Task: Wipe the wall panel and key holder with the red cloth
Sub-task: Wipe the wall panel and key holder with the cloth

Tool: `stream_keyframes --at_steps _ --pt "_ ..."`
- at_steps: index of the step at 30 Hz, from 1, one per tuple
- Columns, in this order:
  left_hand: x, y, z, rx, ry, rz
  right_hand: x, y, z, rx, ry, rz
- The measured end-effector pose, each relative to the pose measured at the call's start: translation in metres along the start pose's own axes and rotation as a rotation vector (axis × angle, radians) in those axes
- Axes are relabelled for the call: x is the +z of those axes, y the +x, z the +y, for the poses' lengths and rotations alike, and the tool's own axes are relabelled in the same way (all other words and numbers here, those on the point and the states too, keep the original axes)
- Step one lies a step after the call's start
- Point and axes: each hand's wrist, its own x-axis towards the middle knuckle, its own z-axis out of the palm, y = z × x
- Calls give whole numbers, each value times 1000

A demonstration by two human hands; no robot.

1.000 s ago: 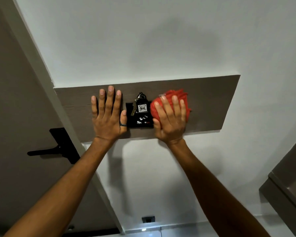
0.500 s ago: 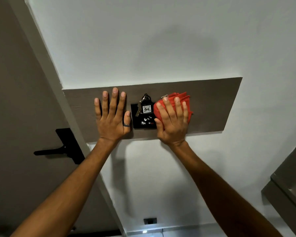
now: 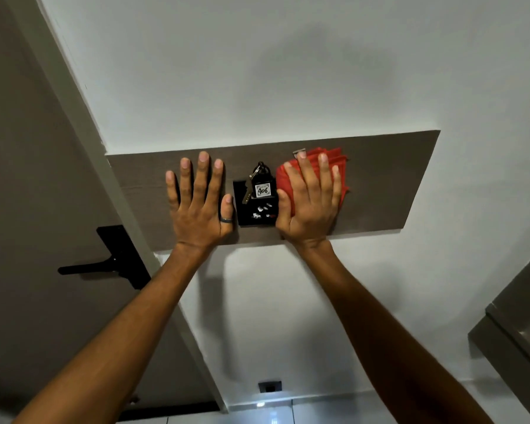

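Both hands were flat up on the brown wall panel (image 3: 380, 185), which sat on a white wall (image 3: 288, 71). The right hand (image 3: 311, 203) had its fingers spread and was pressing the folded red cloth (image 3: 337, 162) against the panel, so more of a flat-palm press than a closed grip; the cloth poked out past the fingertips and off the hand's outer edge. Just inboard of that thumb, touching or nearly so, was the black key holder (image 3: 257, 214), with a key (image 3: 248, 191) and a black tag marked 406 (image 3: 263, 190) hanging on its front. On the other side of the holder, the left hand (image 3: 198, 203) lay open and empty on the panel, fingers splayed, a dark ring (image 3: 226, 220) on the thumb, which sat right beside the holder's edge. Way off past the left hand there was a brown door (image 3: 22, 179) with a black lever handle (image 3: 104, 264).
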Motion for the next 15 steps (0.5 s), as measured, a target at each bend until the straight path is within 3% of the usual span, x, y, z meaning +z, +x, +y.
stream_keyframes --at_steps 6,10,15 --pt "-1 -2 0 4 -6 21 -27 -52 11 -80 97 -66" --pt "-5 1 0 -2 -1 15 -26 -42 -15 154 293 24" --pt "-6 0 -3 -8 -15 1 2 -43 -49 -196 25 -11"
